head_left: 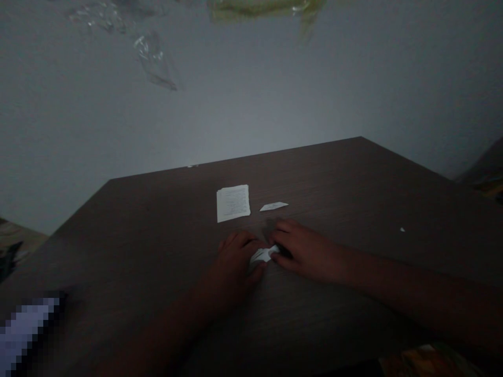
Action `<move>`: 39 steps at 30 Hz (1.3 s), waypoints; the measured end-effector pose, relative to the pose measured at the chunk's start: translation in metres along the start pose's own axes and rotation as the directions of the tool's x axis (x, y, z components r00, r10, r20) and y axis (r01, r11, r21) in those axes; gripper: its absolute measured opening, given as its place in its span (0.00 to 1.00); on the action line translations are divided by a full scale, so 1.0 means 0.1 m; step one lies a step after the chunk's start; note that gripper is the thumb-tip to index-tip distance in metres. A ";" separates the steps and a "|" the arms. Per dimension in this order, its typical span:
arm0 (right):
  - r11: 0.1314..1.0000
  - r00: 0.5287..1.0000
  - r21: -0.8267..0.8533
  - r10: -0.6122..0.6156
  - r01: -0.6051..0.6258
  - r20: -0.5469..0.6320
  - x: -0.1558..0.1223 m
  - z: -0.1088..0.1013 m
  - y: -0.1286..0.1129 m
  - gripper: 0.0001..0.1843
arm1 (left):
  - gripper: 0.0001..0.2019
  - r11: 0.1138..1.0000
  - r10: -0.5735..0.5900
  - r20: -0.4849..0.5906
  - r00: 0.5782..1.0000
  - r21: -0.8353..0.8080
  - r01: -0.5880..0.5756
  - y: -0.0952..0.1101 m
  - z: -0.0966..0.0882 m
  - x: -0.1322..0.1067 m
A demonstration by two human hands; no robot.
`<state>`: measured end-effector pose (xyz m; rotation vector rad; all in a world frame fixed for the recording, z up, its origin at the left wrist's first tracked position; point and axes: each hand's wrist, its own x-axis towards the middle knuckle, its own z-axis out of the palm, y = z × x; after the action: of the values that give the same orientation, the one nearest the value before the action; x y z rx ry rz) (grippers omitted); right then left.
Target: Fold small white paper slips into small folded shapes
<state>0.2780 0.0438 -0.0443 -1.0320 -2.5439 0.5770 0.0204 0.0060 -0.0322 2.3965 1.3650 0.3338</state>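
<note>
A small piece of white paper, printed and apparently folded, lies between my two hands low over the table. My left hand grips its left end, with the fingers over it and the thumb at the near side. At the right end, my right hand pinches the paper between thumb and fingers. Parts of the paper are hidden under the fingers. Just beyond the hands lie a stack of square printed paper sheets and a narrow folded paper strip with slanted ends.
The dark wooden table meets a pale wall at the back. A tiny paper scrap lies to the right. A blurred-out bright object is at the lower left. Tape sticks to the wall.
</note>
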 end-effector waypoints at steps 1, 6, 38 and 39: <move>1.000 1.000 0.008 0.001 -0.001 0.001 0.00 0.00 0.01 0.04 | 0.19 1.000 0.002 0.003 1.000 -0.003 -0.002 -0.01 0.00 0.00; 0.999 1.000 0.036 -0.024 0.024 0.002 0.01 -0.01 0.02 0.03 | 0.20 1.000 -0.004 0.026 1.000 -0.011 0.004 -0.03 0.01 0.01; 0.990 0.999 0.143 -0.018 0.022 -0.030 0.06 0.08 0.05 0.09 | 0.13 0.995 -0.088 -0.025 0.996 -0.043 0.087 -0.01 0.04 -0.03; 0.987 0.999 0.156 -0.016 0.021 -0.031 0.06 0.09 0.05 0.10 | 0.13 0.995 -0.093 -0.024 0.995 -0.042 0.092 -0.02 0.05 -0.03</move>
<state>0.2726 0.0497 -0.0534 -0.9535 -2.4353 0.7377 0.0194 0.0036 -0.0376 2.2945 1.4608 0.3657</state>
